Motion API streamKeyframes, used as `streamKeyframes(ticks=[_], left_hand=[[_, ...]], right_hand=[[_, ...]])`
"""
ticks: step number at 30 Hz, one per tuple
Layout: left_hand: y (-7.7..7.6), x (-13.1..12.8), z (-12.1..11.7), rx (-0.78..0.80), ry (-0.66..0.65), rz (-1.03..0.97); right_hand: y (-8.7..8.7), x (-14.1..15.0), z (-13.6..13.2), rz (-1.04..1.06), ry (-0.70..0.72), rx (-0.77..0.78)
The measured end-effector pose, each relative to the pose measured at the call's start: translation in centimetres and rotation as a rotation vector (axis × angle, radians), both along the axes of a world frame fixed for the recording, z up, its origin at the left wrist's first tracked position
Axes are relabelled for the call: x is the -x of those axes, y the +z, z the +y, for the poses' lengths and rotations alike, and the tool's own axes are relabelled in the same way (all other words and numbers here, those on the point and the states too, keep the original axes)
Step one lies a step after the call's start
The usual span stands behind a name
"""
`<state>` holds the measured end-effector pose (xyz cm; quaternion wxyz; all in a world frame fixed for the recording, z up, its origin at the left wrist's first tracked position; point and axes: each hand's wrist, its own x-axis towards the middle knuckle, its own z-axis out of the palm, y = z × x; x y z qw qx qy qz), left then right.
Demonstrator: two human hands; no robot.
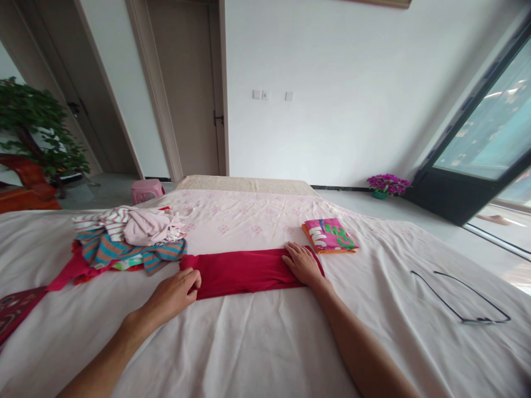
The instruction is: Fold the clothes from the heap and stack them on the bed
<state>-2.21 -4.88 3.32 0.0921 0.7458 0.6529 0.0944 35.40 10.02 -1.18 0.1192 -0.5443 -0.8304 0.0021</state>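
Red cloth (244, 272) lies flat in a long folded strip on the pale sheet (257, 354), front centre, long side running left to right; left hand (179, 290) at its left end, fingers curled in and closed on the edge; right hand (305, 265) palm down on its right end, fingers extended and slightly spread, pressing flat, not clenched; both forearms reach in from the near side. Folded pink garment (332, 236) with white and green lettering sits just beyond the right hand, orange layer showing at its edge; clothes pile (135, 237) is beyond and left of the left hand: pale pink piece on top, red-and-white stripes beside it, blue-and-orange stripes lower down, red fabric underneath; dark red printed fabric (19, 309) at far left, running off the view; eyeglasses (477, 320) on the sheet at right, temples open and pointing away; beige cover (249, 185) at the far end. Behind: pink plastic stool (148, 190) on the floor at left, leafy plant (37, 124) and carved wooden seat (27, 182) farther left; 2 closed doors; 3 wall plates (266, 95) on the white wall; purple flowers (389, 184) in a green pot near the glass door (485, 132) at right.
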Motion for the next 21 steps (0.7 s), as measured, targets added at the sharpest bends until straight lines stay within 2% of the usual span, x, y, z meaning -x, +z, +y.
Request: streamKeyframes(ticks=[8, 21], left_hand=[[-0.6, 0.4, -0.1, -0.011, -0.021, -0.086], [-1.6, 1.0, 0.5, -0.028, -0.023, -0.101]], right_hand=[[-0.1, 0.0, 0.0, 0.018, 0.001, -0.006], [0.0, 0.0, -0.1, 0.015, 0.006, -0.015]])
